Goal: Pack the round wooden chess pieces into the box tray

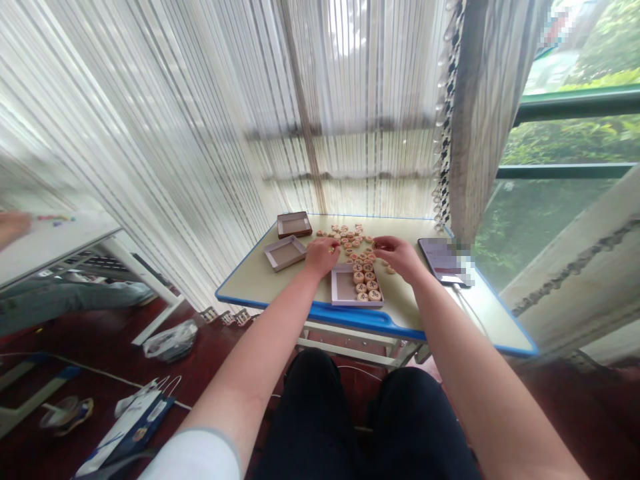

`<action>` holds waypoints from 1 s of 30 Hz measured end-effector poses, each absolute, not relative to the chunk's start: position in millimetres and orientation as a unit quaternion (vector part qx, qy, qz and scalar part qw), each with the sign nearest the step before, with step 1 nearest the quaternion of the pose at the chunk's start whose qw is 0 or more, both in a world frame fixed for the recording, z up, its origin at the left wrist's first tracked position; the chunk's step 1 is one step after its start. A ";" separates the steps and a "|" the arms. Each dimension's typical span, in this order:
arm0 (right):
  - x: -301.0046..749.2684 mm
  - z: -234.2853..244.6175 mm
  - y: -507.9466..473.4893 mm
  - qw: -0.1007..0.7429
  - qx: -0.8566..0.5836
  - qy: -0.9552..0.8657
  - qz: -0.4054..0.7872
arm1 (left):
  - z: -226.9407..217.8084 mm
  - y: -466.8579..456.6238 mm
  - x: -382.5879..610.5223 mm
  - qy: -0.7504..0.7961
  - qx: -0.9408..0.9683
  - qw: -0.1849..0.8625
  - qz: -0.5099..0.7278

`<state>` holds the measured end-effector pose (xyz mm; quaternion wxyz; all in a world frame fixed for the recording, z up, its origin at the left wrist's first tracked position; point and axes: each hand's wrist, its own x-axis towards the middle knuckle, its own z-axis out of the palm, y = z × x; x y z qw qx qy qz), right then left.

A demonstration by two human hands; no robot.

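Round wooden game pieces [350, 239] lie scattered on a small beige desk with a blue rim [280, 303]. A shallow white box [341, 288] near the front edge holds several pieces in its right half. My left hand [323, 255] rests just behind the box's left corner, fingers curled on a piece. My right hand [395, 255] sits to the right of the loose pieces, fingers pinched on another piece.
A brown box [294, 225] and a pale tray [285, 253] sit at the desk's left. A phone [444, 261] with a cable lies at the right. Curtains hang behind. Another person's hand [13, 225] and legs show at a white table at far left. Bags lie on the floor.
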<state>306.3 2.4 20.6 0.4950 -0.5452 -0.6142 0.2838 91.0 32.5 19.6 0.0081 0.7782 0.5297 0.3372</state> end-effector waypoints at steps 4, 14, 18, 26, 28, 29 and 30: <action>300.7 28.0 -17.8 0.490 -0.532 -0.624 0.295 | 29.8 23.5 90.0 0.518 0.776 0.009 0.360; 283.0 12.3 -69.8 0.413 -0.482 -0.755 0.166 | 11.3 2.3 78.2 0.473 0.755 -0.019 0.455; 274.5 10.2 -70.6 0.375 -0.501 -0.768 0.138 | 1.8 -7.3 77.4 0.449 0.772 -0.030 0.449; 272.3 6.4 -69.3 0.347 -0.540 -0.754 0.140 | 2.1 -6.5 77.3 0.459 0.756 -0.021 0.465; 273.2 3.9 -67.8 0.347 -0.542 -0.753 0.135 | 1.4 -5.2 76.7 0.456 0.757 -0.019 0.468; 273.5 2.9 -67.1 0.347 -0.542 -0.754 0.132 | 1.3 -5.1 76.6 0.454 0.758 -0.019 0.467; 273.7 2.0 -66.5 0.347 -0.542 -0.754 0.129 | 1.4 -5.3 76.6 0.453 0.760 -0.018 0.466</action>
